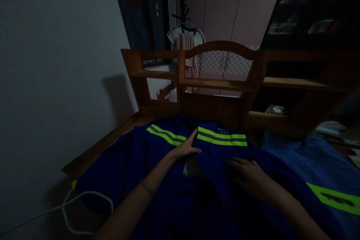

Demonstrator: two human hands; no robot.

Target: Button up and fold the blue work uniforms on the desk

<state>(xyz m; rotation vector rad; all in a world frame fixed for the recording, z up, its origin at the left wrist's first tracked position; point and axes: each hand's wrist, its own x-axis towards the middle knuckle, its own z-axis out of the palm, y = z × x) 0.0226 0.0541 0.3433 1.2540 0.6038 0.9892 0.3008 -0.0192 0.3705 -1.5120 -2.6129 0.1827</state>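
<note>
Here, a big dark blue cloth jacket with bright yellow-green and grey stripes lies spread on the brown wooden tabletop, close to its back edge. The bare left hand rests on the jacket by a stripe, thumb and fingers apart. The bare right hand is over it too, too dark to tell if it pinches. Lighter blue cloth lies toward the tabletop's right edge.
</note>
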